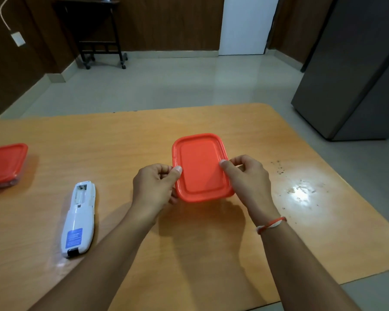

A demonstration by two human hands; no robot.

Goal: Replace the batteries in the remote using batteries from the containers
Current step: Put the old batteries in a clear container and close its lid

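A rectangular container with a red lid (200, 167) sat closed, tilted slightly, to the right of the remote (79, 219) and beyond it. The white remote lay face down, its battery compartment open at the far end, a blue label on its back. A second red-lidded container (6, 164) sat closed, left of the remote and farther back.

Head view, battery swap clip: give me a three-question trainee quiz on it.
1. True or false: the lid is on the red-lidded container held between the left hand and right hand.
2. Which side of that container is the remote on?
3. The remote's battery compartment is: A covered, B open.

Key: 1 true. 2 the person's left, flat on the table. 3 B.
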